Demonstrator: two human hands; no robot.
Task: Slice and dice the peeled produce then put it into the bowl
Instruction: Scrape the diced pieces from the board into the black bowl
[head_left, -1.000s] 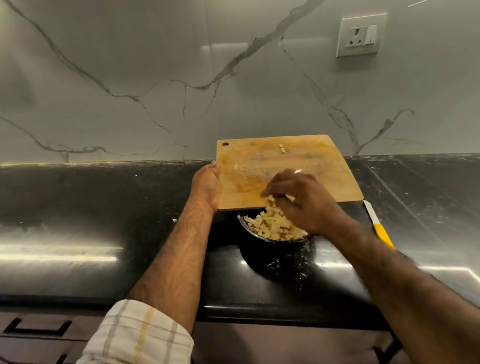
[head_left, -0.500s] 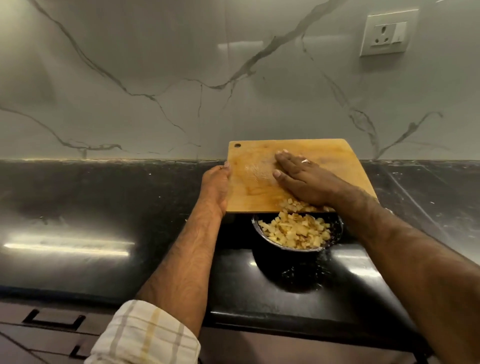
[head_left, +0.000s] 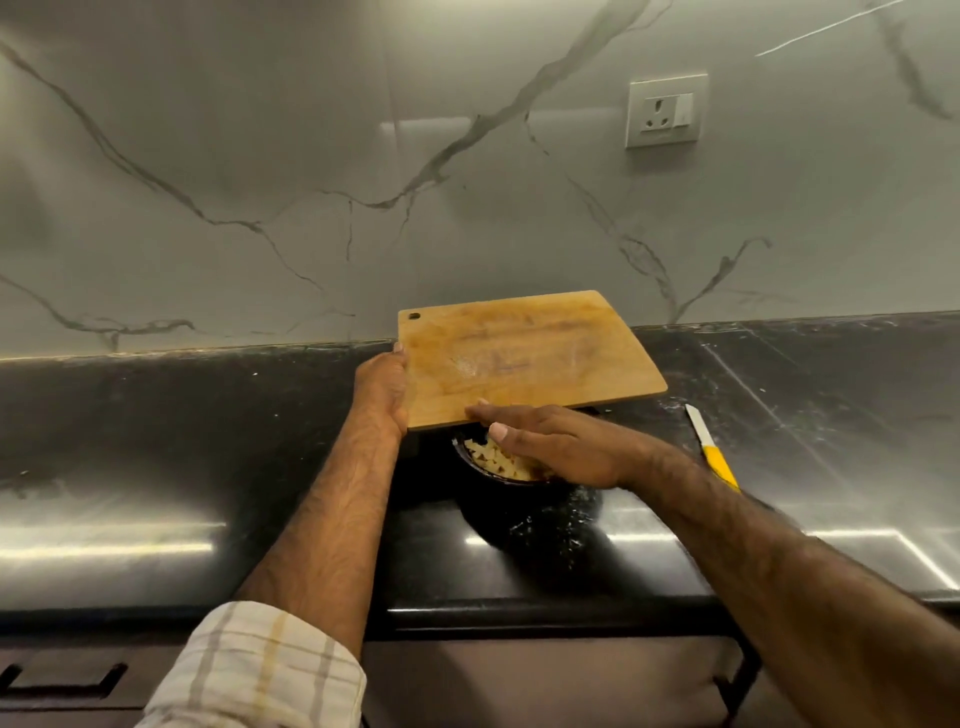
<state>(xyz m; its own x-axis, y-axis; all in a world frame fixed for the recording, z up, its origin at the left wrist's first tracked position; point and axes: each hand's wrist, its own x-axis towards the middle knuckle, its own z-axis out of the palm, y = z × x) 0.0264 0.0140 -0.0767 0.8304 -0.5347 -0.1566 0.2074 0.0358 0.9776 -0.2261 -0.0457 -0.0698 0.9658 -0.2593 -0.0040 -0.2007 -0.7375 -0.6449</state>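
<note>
The left hand (head_left: 382, 392) is gripping the tipped board (head_left: 524, 353) right above the bowl (head_left: 470, 457), while the flat, loose right hand (head_left: 550, 447) is nearer the pieces (head_left: 493, 460).

Wall socket (head_left: 667, 111) above black counter (head_left: 156, 441)

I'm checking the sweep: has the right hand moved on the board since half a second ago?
Yes. The right hand slid from mid-board to its near edge, over the bowl.
</note>
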